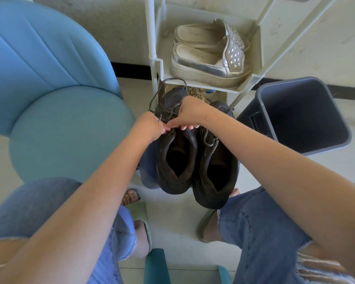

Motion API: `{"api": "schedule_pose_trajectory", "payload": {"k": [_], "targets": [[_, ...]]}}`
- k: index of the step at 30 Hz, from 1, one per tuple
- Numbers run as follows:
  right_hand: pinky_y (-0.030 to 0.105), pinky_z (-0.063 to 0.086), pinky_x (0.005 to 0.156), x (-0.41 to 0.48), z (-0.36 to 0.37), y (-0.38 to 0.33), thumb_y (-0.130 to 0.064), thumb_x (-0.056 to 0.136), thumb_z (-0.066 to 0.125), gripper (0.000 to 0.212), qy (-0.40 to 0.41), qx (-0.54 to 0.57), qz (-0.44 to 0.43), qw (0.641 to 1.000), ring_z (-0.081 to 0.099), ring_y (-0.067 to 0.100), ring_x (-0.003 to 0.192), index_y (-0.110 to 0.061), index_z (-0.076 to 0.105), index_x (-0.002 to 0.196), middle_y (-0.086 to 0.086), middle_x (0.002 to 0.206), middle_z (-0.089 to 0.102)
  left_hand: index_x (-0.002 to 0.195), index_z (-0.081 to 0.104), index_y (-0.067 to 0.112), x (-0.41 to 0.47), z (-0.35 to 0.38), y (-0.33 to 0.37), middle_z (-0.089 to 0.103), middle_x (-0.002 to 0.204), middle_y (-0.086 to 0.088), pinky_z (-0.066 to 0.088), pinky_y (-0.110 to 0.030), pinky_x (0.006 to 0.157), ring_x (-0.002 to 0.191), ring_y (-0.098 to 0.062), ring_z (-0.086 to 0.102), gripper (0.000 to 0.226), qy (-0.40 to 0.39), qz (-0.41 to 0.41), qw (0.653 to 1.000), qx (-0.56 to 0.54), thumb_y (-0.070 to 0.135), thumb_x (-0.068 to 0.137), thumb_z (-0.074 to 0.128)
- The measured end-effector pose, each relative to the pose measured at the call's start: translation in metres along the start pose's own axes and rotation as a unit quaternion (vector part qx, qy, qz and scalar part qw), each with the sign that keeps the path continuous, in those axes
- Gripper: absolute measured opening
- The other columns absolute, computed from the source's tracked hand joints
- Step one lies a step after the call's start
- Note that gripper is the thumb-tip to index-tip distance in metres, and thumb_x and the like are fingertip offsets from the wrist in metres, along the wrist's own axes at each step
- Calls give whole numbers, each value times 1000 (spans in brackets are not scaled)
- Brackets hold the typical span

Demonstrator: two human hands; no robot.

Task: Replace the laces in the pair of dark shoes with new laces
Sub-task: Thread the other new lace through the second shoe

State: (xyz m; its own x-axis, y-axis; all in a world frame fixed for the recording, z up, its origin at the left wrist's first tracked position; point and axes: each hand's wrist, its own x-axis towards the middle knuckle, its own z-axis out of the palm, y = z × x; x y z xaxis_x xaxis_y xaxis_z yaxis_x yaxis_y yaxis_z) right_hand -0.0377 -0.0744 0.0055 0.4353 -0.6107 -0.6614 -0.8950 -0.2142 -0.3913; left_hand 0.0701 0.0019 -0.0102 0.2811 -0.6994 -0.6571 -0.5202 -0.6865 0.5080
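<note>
- Two dark brown shoes of matt, creased leather stand side by side between the person's knees, toes pointing away: the first shoe [173, 160] on the left, the second shoe [215, 173] on the right. What supports them is mostly hidden.
- A thin, speckled grey lace [166, 93] rises from the first shoe's eyelets in a loose loop over its toe.
- The left hand [150, 125] pinches this lace with closed fingertips at the shoe's top eyelets.
- The right hand [190, 113] lies over the first shoe's vamp, fingers curled down onto the tongue edge, holding it.
- The second shoe's own cord [209, 138] is threaded and lies slack at its throat.
- Behind stands a white plastic rack [254, 78]; its shelf carries silver platform slip-ons [205, 64] with studded uppers and ribbed soles.
- A grey, square-mouthed bin [299, 117] leans to the right on the pale floor [172, 232].
- A padded blue chair [55, 103] with a rounded seat fills the left.
- Frayed blue jeans [260, 232] and green slippers [143, 218] appear below.
</note>
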Motion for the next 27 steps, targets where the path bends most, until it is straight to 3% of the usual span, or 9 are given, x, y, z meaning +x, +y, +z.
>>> {"api": "schedule_pose_trajectory", "payload": {"k": [4, 8, 10, 12, 14, 17, 19, 22, 27], "targets": [[14, 36, 45, 0, 2, -5, -22, 87, 67, 33, -15, -39, -14, 999, 43, 8, 41, -8, 53, 60, 0, 57, 56, 109, 65, -4, 6, 3, -2, 50, 66, 2, 43, -25, 59, 76, -21, 54, 24, 18, 11, 1000, 4, 6, 93, 50], [14, 36, 46, 4, 6, -7, -14, 87, 64, 24, -19, -62, -17, 998, 44, 8, 45, -6, 56, 66, 5, 81, 68, 109, 66, -1, 6, 3, 1, 58, 77, -2, 44, -29, 76, 81, -21, 53, 24, 20, 21, 1000, -3, 4, 93, 49], [14, 32, 45, 4, 4, -5, -11, 86, 62, 19, -35, -43, -24, 998, 40, 10, 45, -8, 55, 68, 3, 69, 63, 108, 65, 3, 4, 3, 3, 59, 91, -8, 41, -29, 72, 81, -22, 50, 21, 12, 20, 1000, 3, 7, 92, 51], [16, 28, 45, 0, -6, 1, -11, 83, 62, 24, -64, -14, -28, 997, 35, 11, 45, -11, 52, 61, -3, 52, 52, 106, 62, 10, 3, 3, 4, 55, 88, -4, 39, -28, 68, 79, -20, 49, 18, -3, 43, 999, 12, 18, 90, 59], [17, 29, 47, -5, -21, 10, -16, 81, 64, 23, -93, -4, -34, 995, 33, 11, 44, -11, 57, 59, -7, 43, 46, 105, 57, 16, 1, 2, 3, 51, 86, 3, 40, -26, 64, 77, -16, 49, 30, -37, 63, 997, 3, 31, 83, 69], [17, 25, 46, -13, -40, 25, -14, 84, 65, 24, -175, 46, -29, 983, 31, 9, 40, -9, 58, 62, -6, 43, 44, 105, 58, 15, 2, 3, 0, 60, 100, 3, 47, -30, 84, 91, -17, 58, 41, -45, 69, 996, 25, 37, 75, 76], [15, 26, 45, -18, -46, 33, -10, 87, 64, 22, -240, 55, -30, 969, 34, 7, 42, -8, 59, 65, -6, 46, 48, 101, 63, 15, 4, 6, -1, 63, 101, 1, 47, -31, 87, 93, -19, 60, 34, -3, 64, 997, 45, 33, 75, 75], [13, 37, 46, -22, -52, 39, -9, 86, 66, 18, -299, 36, -43, 953, 43, 7, 47, -10, 65, 68, -3, 56, 56, 93, 68, 6, 2, 9, 1, 62, 86, -4, 46, -30, 74, 82, -22, 58, 32, 32, 60, 993, 93, 34, 77, 68], [13, 46, 51, -16, -44, 42, -3, 85, 64, 15, -246, 70, -43, 966, 63, 5, 60, -10, 68, 72, 3, 75, 72, 101, 68, 9, -1, 7, 3, 68, 101, -9, 48, -33, 80, 84, -24, 59, 32, 32, 72, 992, 100, 31, 78, 67]]}}
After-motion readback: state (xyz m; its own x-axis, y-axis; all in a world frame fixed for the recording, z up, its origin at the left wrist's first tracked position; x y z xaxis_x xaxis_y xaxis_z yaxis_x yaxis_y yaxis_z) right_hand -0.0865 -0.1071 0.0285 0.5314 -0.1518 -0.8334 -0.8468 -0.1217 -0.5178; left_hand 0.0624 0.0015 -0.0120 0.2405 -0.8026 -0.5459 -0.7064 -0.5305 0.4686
